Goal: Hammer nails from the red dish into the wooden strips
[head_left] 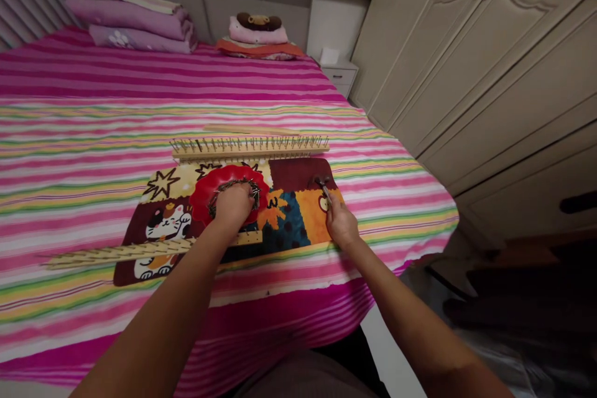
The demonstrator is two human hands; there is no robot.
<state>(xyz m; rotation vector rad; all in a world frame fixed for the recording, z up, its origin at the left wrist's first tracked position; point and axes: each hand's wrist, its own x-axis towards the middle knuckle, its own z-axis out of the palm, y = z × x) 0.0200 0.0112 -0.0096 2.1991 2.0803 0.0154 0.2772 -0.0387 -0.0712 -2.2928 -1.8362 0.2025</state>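
My left hand (234,204) reaches down into a red scalloped bowl (199,194) of metal nails (255,194). Its fingers are closed and pointed into the pile; whatever they grip is hidden. In my right hand (342,224) is a hammer (323,185), its metal head resting over the mat's right part. Below the bowl lies a wooden strip (116,254) with a dense row of nails along its left part; its right end shows small dark spots, and my left forearm covers some of it. Beyond the bowl, another wooden strip (252,152) bristles with upright nails.
A patchwork-patterned mat (293,173) with a cartoon cat lies under the bowl on the striped bedspread (396,183). A thin plain strip (252,130) lies farthest back. Folded bedding (135,18) sits by the headboard; a wardrobe (504,74) stands along the right.
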